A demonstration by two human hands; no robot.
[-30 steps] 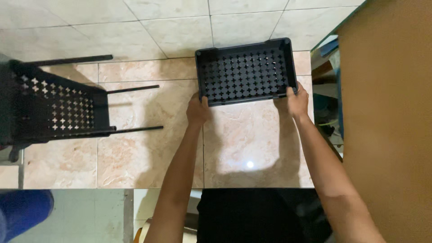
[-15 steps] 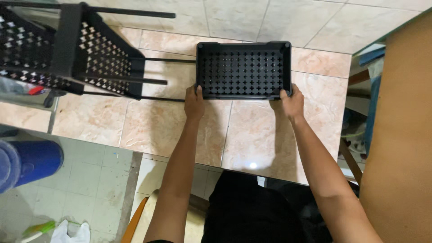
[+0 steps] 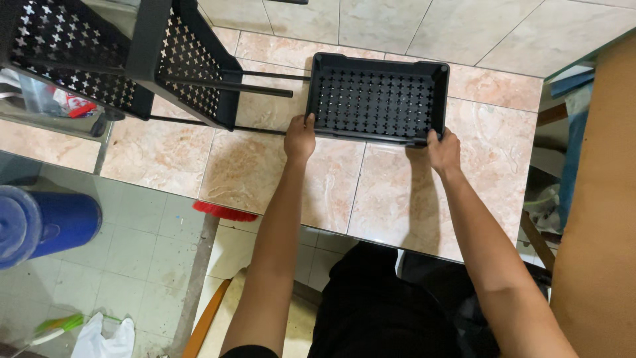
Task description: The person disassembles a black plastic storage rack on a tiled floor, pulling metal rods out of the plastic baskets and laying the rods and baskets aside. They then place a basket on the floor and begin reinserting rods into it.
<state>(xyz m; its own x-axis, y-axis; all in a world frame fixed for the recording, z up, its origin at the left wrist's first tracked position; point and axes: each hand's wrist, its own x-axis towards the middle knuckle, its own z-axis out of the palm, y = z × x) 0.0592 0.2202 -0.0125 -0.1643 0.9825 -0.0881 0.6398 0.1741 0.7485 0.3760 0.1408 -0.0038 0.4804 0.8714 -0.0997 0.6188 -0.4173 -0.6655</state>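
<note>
**Both hands on black perforated tray, held over tile floor**

While the view looks straight down, the left hand (image 3: pixel 300 137) grips the near-left corner of the black tray (image 3: pixel 376 99) and the right hand (image 3: pixel 444 150) grips its near-right corner, fingers curled over the rim. Tray: rectangular, rigid matte plastic by the look, raised walls, rounded corners, base punched with a regular grid of cross-shaped holes. It sits level, just right of the black rack (image 3: pixel 126 59).

Rack: same black finish, side panels punched with the same cross pattern, thin round rods (image 3: pixel 262 87) sticking out toward the tray. One rod end is at the tray's left wall; can't tell if it touches.

Surface: glossy beige marbled floor tiles (image 3: pixel 265 166), grey grout lines, light glare near the tray. Lower left drops to smaller pale tiles. There: a blue cylindrical container (image 3: pixel 46 225), red broom bristles (image 3: pixel 224 211), a white crumpled bag (image 3: pixel 103 335).

Right edge: brown flat panel (image 3: pixel 599 219), cut off by the frame. Rack top is cropped; the items behind it are too cluttered to identify.
</note>
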